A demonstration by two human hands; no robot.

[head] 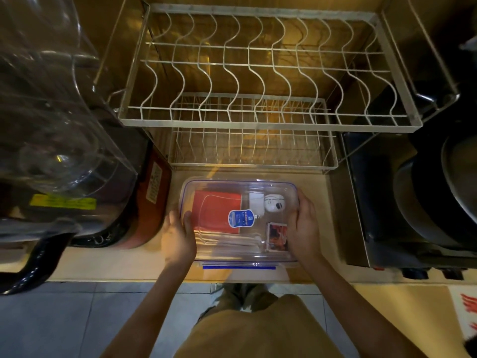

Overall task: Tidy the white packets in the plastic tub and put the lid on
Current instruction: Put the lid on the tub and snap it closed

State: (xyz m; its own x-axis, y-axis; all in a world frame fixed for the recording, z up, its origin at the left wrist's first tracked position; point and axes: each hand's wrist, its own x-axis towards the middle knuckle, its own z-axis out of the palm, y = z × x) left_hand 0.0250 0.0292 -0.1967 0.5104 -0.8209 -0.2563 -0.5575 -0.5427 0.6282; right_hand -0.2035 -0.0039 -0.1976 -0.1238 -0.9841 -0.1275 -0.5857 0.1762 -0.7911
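The clear plastic tub point(238, 257) sits on the tabletop point(116, 262) between both hands, its transparent lid point(240, 187) on top. The left hand point(178, 239) grips the lid's left edge, thumb over it; the right hand point(303, 228) curls its fingers point(300, 200) round the right edge. Both forearms reach forward.

white packets point(233, 241): blurred under lid point(240, 187) | sticker point(241, 218) print: too small | pan point(438, 197): cut off right

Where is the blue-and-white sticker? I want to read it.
Head view, centre: the sticker sits on the clear lid, over the red packet, between both hands.
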